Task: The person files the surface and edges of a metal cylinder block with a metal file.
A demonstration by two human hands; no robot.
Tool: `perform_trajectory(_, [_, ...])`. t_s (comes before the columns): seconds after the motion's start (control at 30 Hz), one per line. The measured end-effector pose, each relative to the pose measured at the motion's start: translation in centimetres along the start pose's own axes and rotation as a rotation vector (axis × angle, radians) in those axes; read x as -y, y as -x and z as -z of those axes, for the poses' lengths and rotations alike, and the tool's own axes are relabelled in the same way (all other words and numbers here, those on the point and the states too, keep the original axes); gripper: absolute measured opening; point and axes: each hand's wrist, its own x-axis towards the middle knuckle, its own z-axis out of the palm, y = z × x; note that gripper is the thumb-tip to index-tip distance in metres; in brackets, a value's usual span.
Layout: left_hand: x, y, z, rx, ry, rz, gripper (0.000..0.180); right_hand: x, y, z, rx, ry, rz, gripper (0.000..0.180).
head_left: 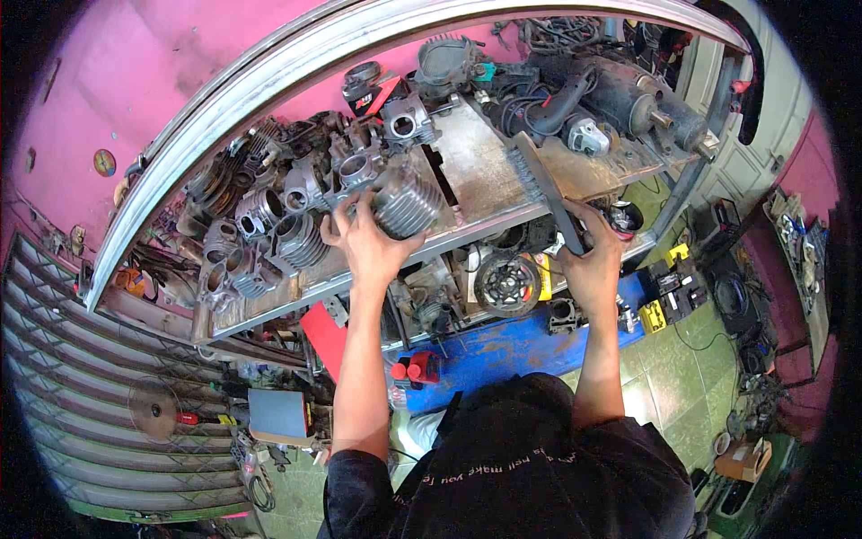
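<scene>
A finned metal engine cylinder (411, 203), slightly blurred, is in my left hand (370, 244), whose fingers wrap round its left and near side. It is held over the front part of the shelf, beside other cylinders. My right hand (591, 259) grips the near end of a long dark brush (546, 190), its bristles facing left. The brush slants away over the bare metal shelf top (485, 166) and is apart from the cylinder. Left of my left hand sit several finned cylinders, one of them a grey finned cylinder (302, 241).
Engine parts crowd the shelf's left side. Black exhaust mufflers (620, 99) lie at its far right. Below are a blue bench (503, 352), red bottles (417, 367) and a round wheel-like part (507, 283). A metal rail (296, 58) arches overhead. A folding gate (99, 386) stands left.
</scene>
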Motion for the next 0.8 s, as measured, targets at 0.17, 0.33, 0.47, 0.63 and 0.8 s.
perform_trajectory(0.17, [0.4,1.7,-1.4,-0.162,0.057,0.182,0.105,0.3,0.1,-0.5,0.04,-0.042,-0.035,0.063])
perform_trajectory(0.33, [0.7,3.5,-1.9,-0.206,0.084,0.446,0.108,0.4,0.2,-1.4,0.069,-0.105,-0.033,0.061])
perform_trajectory(0.47, [0.6,4.7,-1.8,-0.201,0.021,0.537,0.104,0.9,0.4,-1.9,0.105,-0.104,0.002,0.06])
perform_trajectory(0.63, [1.3,5.5,-2.0,-0.237,0.143,0.618,0.1,1.2,0.5,-2.3,0.128,-0.101,0.025,0.06])
perform_trajectory(0.8, [1.0,5.6,-1.8,-0.212,0.138,0.623,0.104,1.3,0.9,-2.0,0.138,-0.121,0.024,0.059])
